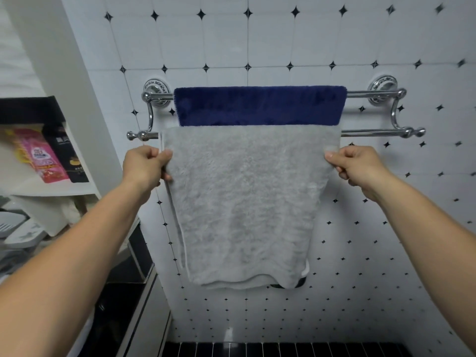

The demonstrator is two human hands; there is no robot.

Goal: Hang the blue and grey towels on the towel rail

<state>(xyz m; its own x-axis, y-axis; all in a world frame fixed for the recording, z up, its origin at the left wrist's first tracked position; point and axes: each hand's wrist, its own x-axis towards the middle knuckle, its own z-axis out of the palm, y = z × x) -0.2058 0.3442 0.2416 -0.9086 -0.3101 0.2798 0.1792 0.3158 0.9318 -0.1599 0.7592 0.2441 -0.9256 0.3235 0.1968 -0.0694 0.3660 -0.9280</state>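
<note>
A chrome double towel rail [371,93] is fixed to the tiled wall. The blue towel [260,105] drapes over its back bar. Over the lower front bar hangs the grey towel [244,202], reaching far down the wall. My left hand [145,167] pinches the grey towel's left edge just below the bar. My right hand [355,167] pinches its right edge at the same height. A dark strip shows under the grey towel's lower right corner.
White shelves [59,188] stand at the left with a pink packet [41,155] and a black packet [67,153]. A black counter edge [139,253] runs below them. Dark floor tiles [283,350] lie at the bottom.
</note>
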